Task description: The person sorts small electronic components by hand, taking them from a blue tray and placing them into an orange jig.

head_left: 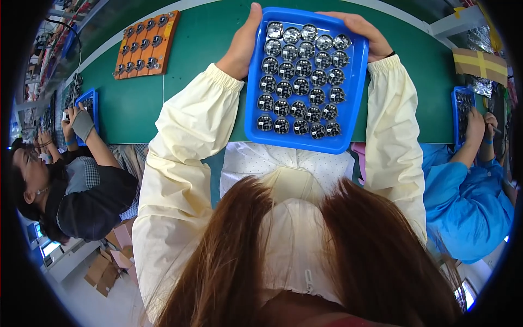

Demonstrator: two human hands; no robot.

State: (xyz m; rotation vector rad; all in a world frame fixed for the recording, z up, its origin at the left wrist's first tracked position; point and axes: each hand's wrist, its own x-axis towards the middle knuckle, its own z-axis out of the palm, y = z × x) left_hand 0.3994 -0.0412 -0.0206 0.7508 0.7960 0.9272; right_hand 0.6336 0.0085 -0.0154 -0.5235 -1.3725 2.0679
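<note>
Head view: left hand (245,46), right hand (371,35), seemingly half-curled, grip blue tray (355,82).

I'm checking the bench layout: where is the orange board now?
In the head view, the orange board lies at upper left on the green table, left of the left hand holding the blue tray.
</note>
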